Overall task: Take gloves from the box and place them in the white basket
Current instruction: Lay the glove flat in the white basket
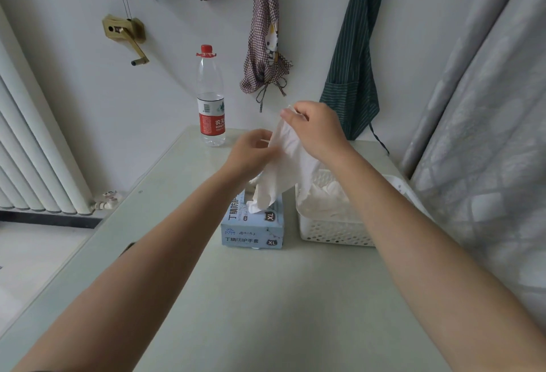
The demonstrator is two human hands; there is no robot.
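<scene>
Two bare forearms reach forward over the pale table (266, 297) toward the work area. Nearest on the table stands the blue glove box (253, 231), marked XL, with white glove material bunched at its top opening. Just to the right of the box, close beside it, sits the white basket (334, 232), a perforated container that already holds a loose heap of white gloves (325, 197); part of the task therefore appears done. Above the box, one white glove (283, 164) hangs stretched between the hands, its lower end reaching down to the box opening, so whether it is fully free of the box cannot be told. The left hand (251, 150) has its fingers curled against the glove's left edge and appears to pinch it, though the fingertips are blurred. The right hand (316, 129), raised higher, pinches the glove's upper end between thumb and fingers. As a judgement, the present step is drawing this glove out of the box; what remains is to carry it rightward, drop it into the basket, and repeat for whatever gloves are left inside, a number the view does not show. Farther back on the table stands a plastic water bottle (210, 99) with a red cap. On the wall behind hang a checked apron (264, 46) and a dark striped apron (354, 70).
</scene>
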